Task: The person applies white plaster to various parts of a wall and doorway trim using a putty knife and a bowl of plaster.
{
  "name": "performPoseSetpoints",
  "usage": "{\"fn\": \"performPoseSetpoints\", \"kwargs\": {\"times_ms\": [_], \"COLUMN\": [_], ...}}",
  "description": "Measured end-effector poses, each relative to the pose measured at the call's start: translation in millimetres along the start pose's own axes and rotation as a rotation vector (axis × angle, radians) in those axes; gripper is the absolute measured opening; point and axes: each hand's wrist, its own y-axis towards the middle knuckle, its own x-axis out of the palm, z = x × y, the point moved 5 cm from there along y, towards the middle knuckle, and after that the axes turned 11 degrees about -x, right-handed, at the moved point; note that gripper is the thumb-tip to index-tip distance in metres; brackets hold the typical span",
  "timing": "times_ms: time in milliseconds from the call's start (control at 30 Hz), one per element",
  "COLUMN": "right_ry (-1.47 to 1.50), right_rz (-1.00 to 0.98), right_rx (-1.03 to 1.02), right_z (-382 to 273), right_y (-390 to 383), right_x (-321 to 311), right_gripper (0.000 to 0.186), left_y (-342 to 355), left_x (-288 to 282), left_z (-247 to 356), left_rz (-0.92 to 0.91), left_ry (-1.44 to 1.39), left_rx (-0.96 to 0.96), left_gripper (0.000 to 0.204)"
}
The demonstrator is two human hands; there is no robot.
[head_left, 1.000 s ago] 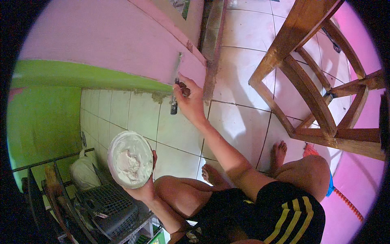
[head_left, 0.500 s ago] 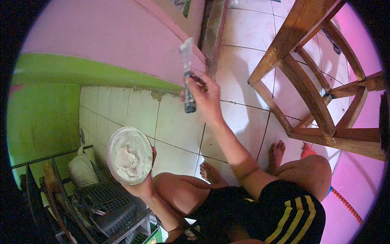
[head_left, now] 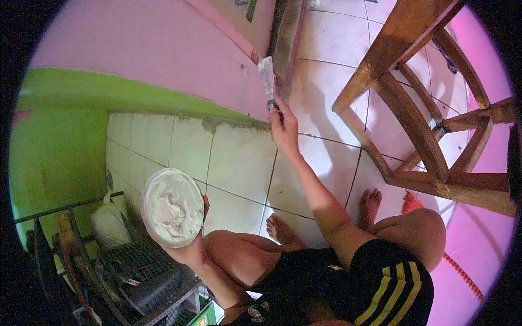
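My left hand holds up a round white tub from below and along its right side. White paste fills it, uneven and stirred up in the middle. A putty knife with a white-smeared metal blade is gripped in my right hand, blade upward. Its blade lies at the vertical edge of the pink wall, seemingly against it; exact contact is hard to see. Most of the dark handle is hidden by my fingers.
A wooden chair frame stands to the right on the white tiled floor. At lower left are a dark plastic basket, a rack and a white bag. A green band runs along the wall's base.
My right hand has moved slightly right, bringing the putty knife from in front of the wall to its vertical edge. The blade's angle has tilted a little. My left hand and tub barely shifted.
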Motion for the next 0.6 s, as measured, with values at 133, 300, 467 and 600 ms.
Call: {"fn": "performPoseSetpoints", "kwargs": {"times_ms": [133, 300, 467, 600], "right_ry": [0.222, 0.339, 0.298, 0.307], "right_rz": [0.025, 0.048, 0.054, 0.012], "right_rx": [0.005, 0.127, 0.105, 0.162], "right_z": [3, -27, -26, -31], "right_y": [-13, -26, -30, -36], "right_x": [25, 40, 44, 49], "right_gripper": [0.042, 0.043, 0.043, 0.042], "left_y": [3, 0, 2, 3], "left_x": [3, -8, -4, -9], "left_z": [-6, 2, -2, 2], "left_rz": [0.138, 0.073, 0.14, 0.135], "left_ry": [-0.085, -0.095, -0.081, -0.06], "left_rx": [0.001, 0.0, 0.017, 0.026], "left_gripper": [0.052, 0.063, 0.058, 0.06]}}
